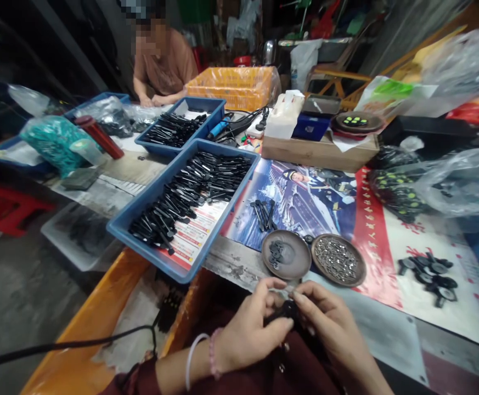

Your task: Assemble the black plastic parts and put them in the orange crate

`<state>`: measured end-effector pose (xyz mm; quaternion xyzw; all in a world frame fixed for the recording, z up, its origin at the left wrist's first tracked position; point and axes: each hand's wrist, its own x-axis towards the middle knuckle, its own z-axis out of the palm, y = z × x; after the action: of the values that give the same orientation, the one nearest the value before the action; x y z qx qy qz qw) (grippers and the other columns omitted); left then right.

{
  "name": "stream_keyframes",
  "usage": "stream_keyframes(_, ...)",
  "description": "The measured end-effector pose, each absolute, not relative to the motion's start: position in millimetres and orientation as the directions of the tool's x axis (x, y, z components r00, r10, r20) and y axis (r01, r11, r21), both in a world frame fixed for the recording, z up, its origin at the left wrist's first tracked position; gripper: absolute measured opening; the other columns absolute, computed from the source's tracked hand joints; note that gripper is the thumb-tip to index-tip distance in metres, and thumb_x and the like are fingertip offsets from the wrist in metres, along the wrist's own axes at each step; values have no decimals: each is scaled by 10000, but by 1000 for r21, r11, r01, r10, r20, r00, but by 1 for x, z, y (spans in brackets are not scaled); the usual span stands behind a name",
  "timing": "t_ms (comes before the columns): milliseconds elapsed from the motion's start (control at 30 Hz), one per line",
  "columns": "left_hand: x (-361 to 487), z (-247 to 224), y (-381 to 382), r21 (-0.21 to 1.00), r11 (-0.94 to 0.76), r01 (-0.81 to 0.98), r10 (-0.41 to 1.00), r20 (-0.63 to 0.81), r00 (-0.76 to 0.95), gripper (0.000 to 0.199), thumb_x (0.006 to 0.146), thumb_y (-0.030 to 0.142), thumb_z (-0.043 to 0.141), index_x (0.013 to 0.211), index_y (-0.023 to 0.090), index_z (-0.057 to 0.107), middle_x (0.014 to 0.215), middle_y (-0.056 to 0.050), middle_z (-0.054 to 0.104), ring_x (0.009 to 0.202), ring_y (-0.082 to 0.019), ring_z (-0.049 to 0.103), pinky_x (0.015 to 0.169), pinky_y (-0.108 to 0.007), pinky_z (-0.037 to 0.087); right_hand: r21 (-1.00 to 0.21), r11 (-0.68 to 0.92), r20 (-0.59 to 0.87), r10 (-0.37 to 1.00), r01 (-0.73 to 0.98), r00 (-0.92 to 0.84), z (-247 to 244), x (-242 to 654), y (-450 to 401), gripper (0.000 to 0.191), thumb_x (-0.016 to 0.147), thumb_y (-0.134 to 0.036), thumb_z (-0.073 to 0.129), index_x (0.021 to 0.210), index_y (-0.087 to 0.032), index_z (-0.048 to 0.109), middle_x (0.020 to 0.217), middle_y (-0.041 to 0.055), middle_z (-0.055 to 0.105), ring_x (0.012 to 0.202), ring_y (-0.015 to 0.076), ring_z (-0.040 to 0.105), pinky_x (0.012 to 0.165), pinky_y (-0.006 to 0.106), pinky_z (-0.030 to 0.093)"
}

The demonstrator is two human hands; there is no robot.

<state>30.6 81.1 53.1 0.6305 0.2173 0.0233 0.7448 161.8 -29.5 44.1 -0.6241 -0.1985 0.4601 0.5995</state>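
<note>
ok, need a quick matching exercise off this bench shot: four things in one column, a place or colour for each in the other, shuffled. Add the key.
Things
1. small black part
2. small silvery metal pieces
3. cylinder by the bag of teal pieces
4. slatted crate

Places and colours
A. orange-yellow
B. in a round dish
C. dark red
D. held between left hand and right hand

Pairs: 1-D, 2-B, 3-C, 4-A
</note>
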Motion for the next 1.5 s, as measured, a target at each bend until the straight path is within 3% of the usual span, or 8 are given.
stream_keyframes(133, 30, 54, 88, 876, -443, 189, 333, -35, 942, 244, 902, 151, 494, 1139, 153, 549, 1029, -133, 678, 975, -253, 658, 868, -360, 507, -903, -174, -390, 716, -393, 579, 48, 152, -23, 390, 783, -506, 735, 708, -163, 565, 498, -61, 472, 404, 45, 360, 416, 172, 242)
stream_keyframes(267, 29, 47, 89, 792, -590, 157, 313, 45, 949, 215, 950, 160, 413, 1097, 143, 568, 1011, -146, 693, 946, -244, 673, 843, -332, 518, -879, -141, -420, 679, -455, 602, 52, 148, -18, 399, 752, -486, 770, 695, -162, 546, 464, -65, 475, 379, 40, 364, 404, 160, 218)
stream_keyframes(600, 29, 42, 89, 855, -489, 175, 411, 49, 910, 183, 901, 126, 490, 1067, 158, 559, 1007, -102, 696, 934, -201, 675, 843, -284, 510, -902, -188, -395, 723, -389, 567, 42, 148, -17, 401, 798, -542, 703, 728, -180, 543, 468, -64, 487, 351, 63, 398, 362, 167, 304)
stream_keyframes(733, 30, 42, 93, 906, -421, 53, 359, 112, 927, 229, 877, 76, 480, 1071, 171, 554, 1068, -98, 678, 1013, -191, 649, 902, -283, 493, -956, -215, -66, 823, 201, 564, 43, 181, -28, 359, 841, -544, 652, 934, -199, 623, 819, 52, 679, 739, 212, 667, 661, 311, 550)
stream_keyframes(833, 30, 42, 95, 936, -343, 77, 349, 51, 936, 156, 883, 116, 508, 1016, 173, 566, 1023, -91, 676, 967, -194, 652, 865, -286, 501, -726, -158, 184, 893, 670, 411, 37, 230, -36, 758, 752, -643, 692, 1338, -214, 475, 1330, 167, 563, 1232, 344, 532, 1008, 483, 448)
stream_keyframes(933, 30, 42, 94, 965, -179, 193, 422, -102, 901, 137, 903, 180, 514, 1027, 169, 571, 872, -55, 669, 769, -159, 650, 710, -251, 508, -458, -165, 222, 930, 873, 292, 20, 276, -37, 961, 729, -703, 663, 1467, -191, 323, 1462, 228, 426, 1328, 399, 427, 1056, 565, 369)
stream_keyframes(1267, 32, 47, 93, 923, 237, 303, 490, -383, 783, 111, 839, 215, 611, 898, 159, 536, 590, 42, 572, 505, -85, 541, 503, -179, 426, -158, -367, -14, 929, 917, 370, -12, 327, -41, 976, 659, -739, 664, 1416, -169, 430, 1405, 247, 495, 1273, 481, 459, 933, 708, 380)
stream_keyframes(1500, 37, 52, 93, 946, 207, 251, 476, -322, 819, 118, 889, 268, 575, 916, 158, 539, 597, 38, 555, 516, -81, 522, 510, -175, 414, -575, -229, 147, 916, 785, 374, 35, 267, -43, 432, 942, -494, 512, 1262, -205, 534, 1203, 140, 657, 1097, 281, 639, 893, 409, 538)
